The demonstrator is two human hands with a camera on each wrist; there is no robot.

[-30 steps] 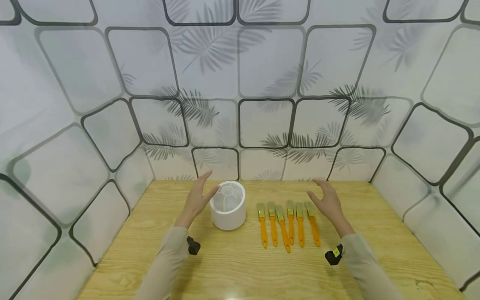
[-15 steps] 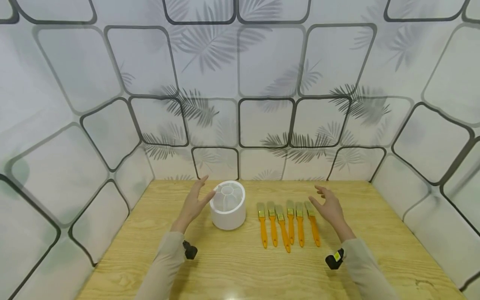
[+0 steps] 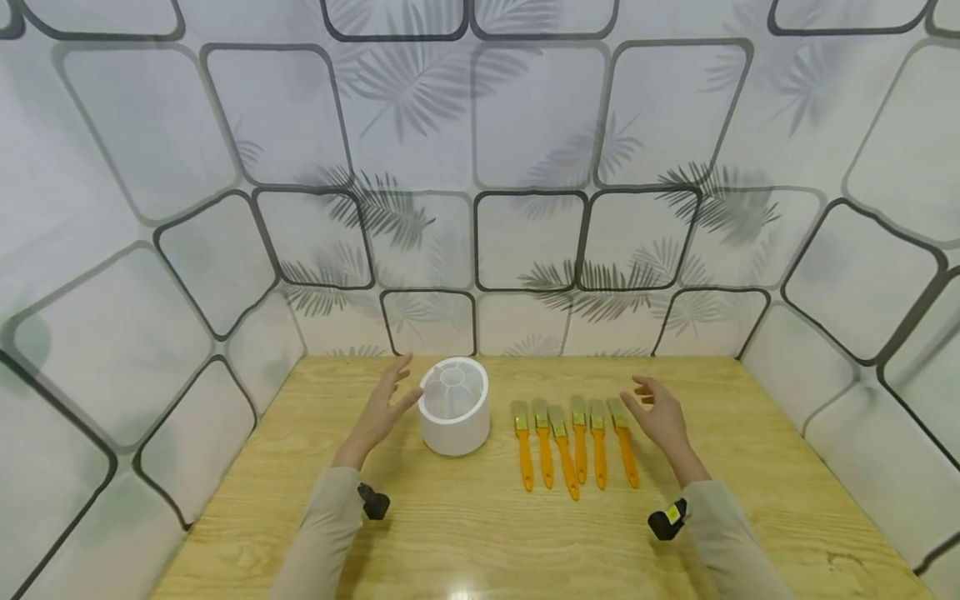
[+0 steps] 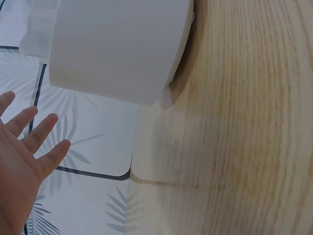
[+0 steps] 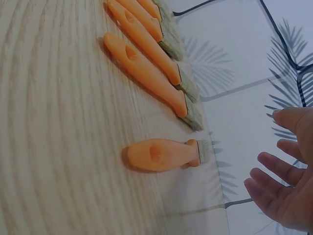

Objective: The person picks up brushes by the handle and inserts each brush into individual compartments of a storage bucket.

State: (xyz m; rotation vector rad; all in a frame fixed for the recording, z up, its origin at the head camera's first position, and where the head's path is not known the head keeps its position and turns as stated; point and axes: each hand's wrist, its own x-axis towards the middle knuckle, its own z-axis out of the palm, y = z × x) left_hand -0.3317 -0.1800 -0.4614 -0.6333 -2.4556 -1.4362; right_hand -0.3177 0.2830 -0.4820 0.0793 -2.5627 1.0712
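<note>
the left hand [image 3: 378, 404] hovers over the table with its fingers straight and spread, palm turned toward the white holder [image 3: 454, 407] just beside it; from the head view the thumb looks very close to the holder's rim, but whether it touches cannot be told, and the hand grips nothing. in the left wrist view the same hand [image 4: 19, 161] shows flat and spread at the lower left, apart from the holder's smooth white wall [image 4: 115, 46]. the right hand [image 3: 658, 414] is likewise raised and holds nothing, its fingers loosely bent and spread, palm facing left toward the brushes [image 3: 573, 440]; in the right wrist view this hand [image 5: 286, 183] sits at the right edge, clear of the nearest brush [image 5: 164, 154]. the two hands are well apart, with the holder and the brushes between them. the holder is a round white tub standing upright on the table, with dividers inside meeting at a small centre ring. six brushes with orange handles and pale bristles lie side by side to the right of it, bristles pointing toward the back wall, handles toward the person. both arms wear light beige sleeves [image 3: 322, 533], each with a small black device at the wrist. the table [image 3: 465, 542] is light wood with visible grain, and the walls [image 3: 525, 125] around it carry grey leaf prints and dark rounded outlines.
</note>
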